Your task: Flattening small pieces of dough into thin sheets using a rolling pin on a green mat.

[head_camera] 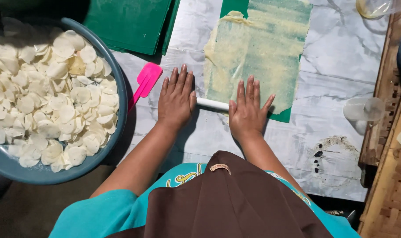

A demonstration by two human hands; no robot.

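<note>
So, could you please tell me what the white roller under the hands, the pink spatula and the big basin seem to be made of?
The white roller looks like smooth plastic pipe: uniformly white with a slight sheen, though both hands hide its ends. The pink spatula seems to be silicone or soft plastic: one solid bright colour, matte, with rounded edges. The basin looks like moulded plastic: blue-grey, with a smooth rolled rim.

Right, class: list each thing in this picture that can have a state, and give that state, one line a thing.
left hand: flat, palm down on the roller
right hand: flat, palm down on the roller
white roller: lying under both hands
dough: rolled thin over the green sheet
blue basin: full of pale round slices
pink spatula: lying unused
</note>
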